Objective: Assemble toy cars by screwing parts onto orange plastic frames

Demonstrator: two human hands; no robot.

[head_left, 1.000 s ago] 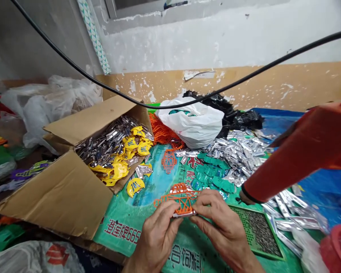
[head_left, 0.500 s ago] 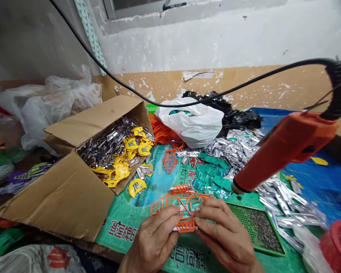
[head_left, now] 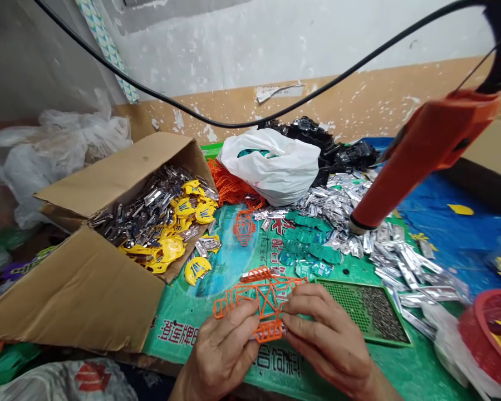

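Note:
An orange plastic lattice frame (head_left: 269, 298) is held between my two hands, low over the green printed sheet. My left hand (head_left: 227, 345) is closed on its lower left side. On the lower right side, the fingers of my right hand (head_left: 323, 328) pinch the same frame. Small silvery pieces show at the frame's near and far edges, mostly covered. Just beyond lies a second orange lattice frame (head_left: 244, 227), flat on the sheet. To the right of my right hand sits a green tray (head_left: 342, 301) with many small dark metal screws or pins in it.
A red electric screwdriver (head_left: 417, 161) hangs from a black cable at right. The open cardboard box (head_left: 79, 289) at left spills yellow and silver parts. Beyond are a white plastic bag (head_left: 275, 167), teal pieces (head_left: 311, 239) and silver strips (head_left: 404, 262). A red basket (head_left: 480, 328) stands front right.
The camera view has tilted and shifted slightly. The hanging screwdriver has swung a little, its tip now farther from my hands. Both hands keep hold of the orange frame.

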